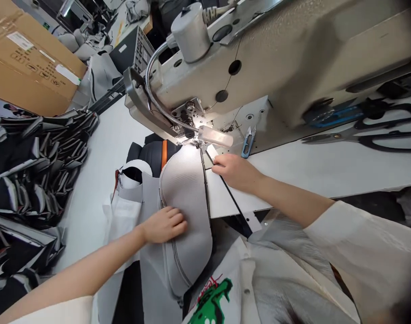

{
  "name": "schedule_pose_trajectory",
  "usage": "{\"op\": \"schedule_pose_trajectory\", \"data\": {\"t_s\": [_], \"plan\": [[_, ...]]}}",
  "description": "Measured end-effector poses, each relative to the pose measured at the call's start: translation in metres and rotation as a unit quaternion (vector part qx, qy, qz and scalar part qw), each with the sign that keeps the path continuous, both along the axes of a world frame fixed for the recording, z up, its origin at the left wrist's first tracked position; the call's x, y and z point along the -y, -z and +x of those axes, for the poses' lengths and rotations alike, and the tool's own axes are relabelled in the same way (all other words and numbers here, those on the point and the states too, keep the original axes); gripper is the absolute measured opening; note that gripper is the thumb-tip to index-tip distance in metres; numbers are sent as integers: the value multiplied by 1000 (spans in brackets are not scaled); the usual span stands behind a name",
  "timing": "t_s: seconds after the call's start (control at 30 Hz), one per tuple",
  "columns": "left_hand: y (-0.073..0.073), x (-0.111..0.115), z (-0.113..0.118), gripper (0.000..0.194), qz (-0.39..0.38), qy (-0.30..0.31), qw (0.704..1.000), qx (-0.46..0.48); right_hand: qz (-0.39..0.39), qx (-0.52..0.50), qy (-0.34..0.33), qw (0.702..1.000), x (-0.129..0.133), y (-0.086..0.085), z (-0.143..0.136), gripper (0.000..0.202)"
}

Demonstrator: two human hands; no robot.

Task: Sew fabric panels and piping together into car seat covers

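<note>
My left hand (165, 224) rests on a grey padded fabric piece (188, 193), its fingers curled over the cloth near a zipper-like seam. The upper edge of this piece lies under the lit needle area of a sewing machine (279, 58). My right hand (237, 172) is closed on a long strip (233, 196), dark with a white end, just right of the needle. The strip runs down over the table edge toward my lap. Dark padding with an orange band (164, 154) and a white-and-grey fabric part (129, 189) lie left of the grey piece.
Blue thread snips (248, 141) lie on the machine bed. Large black scissors (360, 132) are at the right. Stacked dark and grey pieces (33, 171) fill the left, below a cardboard box (33, 58). A small lamp (215, 136) hangs by the needle.
</note>
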State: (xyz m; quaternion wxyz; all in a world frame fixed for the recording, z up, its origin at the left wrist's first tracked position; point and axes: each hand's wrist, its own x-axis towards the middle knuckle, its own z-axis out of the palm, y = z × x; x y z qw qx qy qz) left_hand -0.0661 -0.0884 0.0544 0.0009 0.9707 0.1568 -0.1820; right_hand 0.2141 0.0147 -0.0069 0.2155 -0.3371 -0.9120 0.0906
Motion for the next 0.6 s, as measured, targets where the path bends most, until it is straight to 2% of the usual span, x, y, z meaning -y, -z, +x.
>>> {"op": "schedule_pose_trajectory", "data": {"t_s": [0.07,0.13,0.2,0.27,0.3,0.4,0.5,0.6], "plan": [[-6,-3,-23,20,3,-40,999,-34,-7,0,2,1000,-1,1,0,34],[-15,-6,-25,18,-19,-94,990,-100,-15,-12,5,1000,-1,2,1,38],[-23,-8,-11,15,-40,-157,973,-167,-23,-23,6,999,0,3,1,43],[-27,-6,11,23,-28,-176,966,-190,-19,-23,4,1000,1,4,1,42],[-27,-3,23,33,-20,-149,972,-179,-10,-21,2,1000,2,4,1,40],[-21,9,52,54,-19,15,996,-86,32,-20,5,999,4,4,1,32],[-4,22,79,40,-19,87,994,-62,49,-21,0,999,5,4,1,34],[27,31,107,19,-65,133,983,-112,41,-19,-6,999,4,4,0,41]]}}
